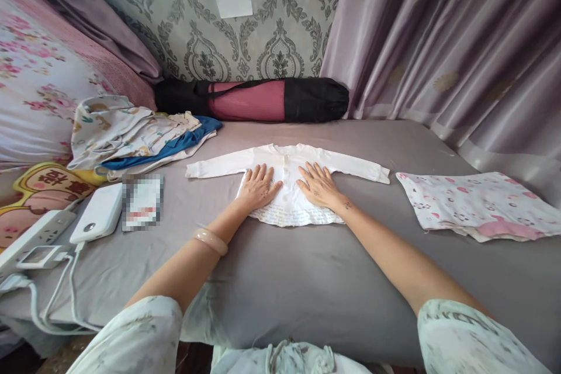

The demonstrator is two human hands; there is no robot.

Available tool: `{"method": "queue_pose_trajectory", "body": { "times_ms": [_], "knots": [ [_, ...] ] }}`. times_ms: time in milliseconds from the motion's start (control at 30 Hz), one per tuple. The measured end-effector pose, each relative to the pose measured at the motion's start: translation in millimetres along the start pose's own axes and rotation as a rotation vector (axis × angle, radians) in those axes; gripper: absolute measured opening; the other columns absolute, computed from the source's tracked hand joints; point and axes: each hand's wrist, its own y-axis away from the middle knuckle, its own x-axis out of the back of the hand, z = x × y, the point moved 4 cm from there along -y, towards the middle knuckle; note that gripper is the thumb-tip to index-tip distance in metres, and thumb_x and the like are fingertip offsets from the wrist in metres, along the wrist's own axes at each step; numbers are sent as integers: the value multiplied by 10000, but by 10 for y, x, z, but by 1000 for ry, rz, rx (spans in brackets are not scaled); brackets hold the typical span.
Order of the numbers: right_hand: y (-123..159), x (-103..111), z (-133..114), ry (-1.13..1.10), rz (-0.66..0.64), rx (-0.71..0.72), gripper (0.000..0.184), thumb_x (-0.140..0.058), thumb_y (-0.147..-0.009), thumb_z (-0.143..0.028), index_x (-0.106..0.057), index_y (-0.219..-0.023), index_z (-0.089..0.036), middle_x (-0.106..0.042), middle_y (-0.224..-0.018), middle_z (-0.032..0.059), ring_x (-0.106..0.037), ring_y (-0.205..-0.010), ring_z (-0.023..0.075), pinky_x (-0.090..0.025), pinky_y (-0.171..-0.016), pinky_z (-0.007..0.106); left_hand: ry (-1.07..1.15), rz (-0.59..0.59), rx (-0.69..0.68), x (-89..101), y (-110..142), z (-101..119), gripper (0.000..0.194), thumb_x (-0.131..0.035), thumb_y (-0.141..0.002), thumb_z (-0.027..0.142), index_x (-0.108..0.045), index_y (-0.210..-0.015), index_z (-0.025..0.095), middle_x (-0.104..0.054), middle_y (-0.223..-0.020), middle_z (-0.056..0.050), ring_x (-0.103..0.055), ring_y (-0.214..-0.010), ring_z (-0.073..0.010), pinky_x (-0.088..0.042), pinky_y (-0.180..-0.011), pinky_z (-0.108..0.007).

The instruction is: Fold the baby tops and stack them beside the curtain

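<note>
pale sleeve (131, 336) nearest the cam on the left, then the left hand (258, 188), palm down, fingers loosely spread, gripping nothing. little white shirt (286, 174) is right under both hands on the grey sheet (280, 280), long axis sideways, cuff to cuff. right hand (319, 188) mirrors it, flat and apart from the left, so neither's really nearer.

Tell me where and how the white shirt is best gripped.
Probably by its cuffs: pinch the left cuff with the left hand and the right cuff with the right hand, each from its outer side. The shirt lies flat, sleeves spread wide, and both cuffs stick out clear of the hands.
</note>
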Motion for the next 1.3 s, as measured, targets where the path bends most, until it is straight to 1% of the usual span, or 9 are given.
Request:
{"method": "queue_pose_trajectory", "body": {
  "times_ms": [133, 300, 500, 667, 800, 933, 1067, 1200, 1300],
  "knots": [
    [10, 2, -27, 18, 9, 24, 629, -223, -984, -522, -304, -1511, -189, -208, -1592, 119, -144, -1463, 302, -99, -1167, 536, -66, 9, -39, 30, 19, 27, 697, -215, -967, 579, -328, -1473, 113, -299, -1545, -188, -240, -1433, -354, -192, -1138, -539],
    [140, 40, -136, 3, -41, 153, 615, -223, -986, -493, -290, -1512, -180, -181, -1599, 112, -133, -1470, 268, -83, -1170, 540, -59, -56, -172, 66, 190, 101, 657, -197, -993, 508, -285, -1485, 82, -237, -1573, -177, -163, -1464, -315, -132, -1161, -537],
    [489, 52, -312, -20, -112, 243, 626, -222, -990, -485, -227, -1533, -173, -136, -1607, 108, -80, -1478, 248, -42, -1182, 518, 13, -170, -172, 98, 586, 194, 712, -185, -984, 542, -192, -1519, 71, -138, -1597, -173, -75, -1481, -286, -79, -1187, -495],
    [782, 75, -457, -47, -154, 301, 593, -212, -1002, -458, -223, -1534, -196, -121, -1610, 90, -62, -1479, 230, -33, -1187, 518, 35, -212, -176, 92, 814, 256, 699, -169, -986, 541, -175, -1530, 101, -109, -1603, -155, -44, -1482, -277, -86, -1187, -489],
    [1024, 83, -565, -58, -173, 364, 572, -217, -1008, -411, -242, -1528, -176, -144, -1604, 93, -73, -1478, 223, -50, -1191, 513, 45, -243, -249, 121, 1020, 350, 686, -140, -995, 529, -161, -1534, 104, -104, -1602, -149, -33, -1482, -269, -77, -1189, -477],
    [1282, 121, -671, -88, -160, 426, 558, -260, -1004, -371, -249, -1524, -168, -183, -1596, 88, -106, -1475, 222, -73, -1193, 515, 66, -211, -348, 191, 1296, 481, 726, -145, -985, 565, -171, -1526, 82, -150, -1593, -159, -65, -1482, -260, -88, -1193, -459],
    [1423, 235, -737, -177, -169, 463, 526, -345, -991, -358, -341, -1487, -184, -290, -1565, 85, -217, -1452, 237, -147, -1188, 511, 116, -152, -422, 245, 1555, 610, 741, -204, -975, 585, -181, -1520, 84, -201, -1578, -180, -122, -1476, -269, -124, -1190, -447],
    [1305, 366, -787, -285, -64, 433, 359, -397, -966, -228, -568, -1282, -212, -588, -1331, 76, -512, -1247, 205, -362, -1092, 413, 206, -113, -501, 323, 1690, 714, 720, -325, -962, 568, -235, -1502, 101, -273, -1556, -186, -192, -1462, -289, -181, -1181, -461],
    [1132, 387, -857, -301, 47, 368, 246, -501, -926, -207, -616, -1144, -200, -650, -1133, 78, -580, -1092, 211, -457, -963, 361, 318, -54, -518, 416, 1664, 714, 497, -378, -985, 401, -419, -1406, 140, -435, -1477, -150, -363, -1393, -249, -307, -1138, -409]
  ]
}}
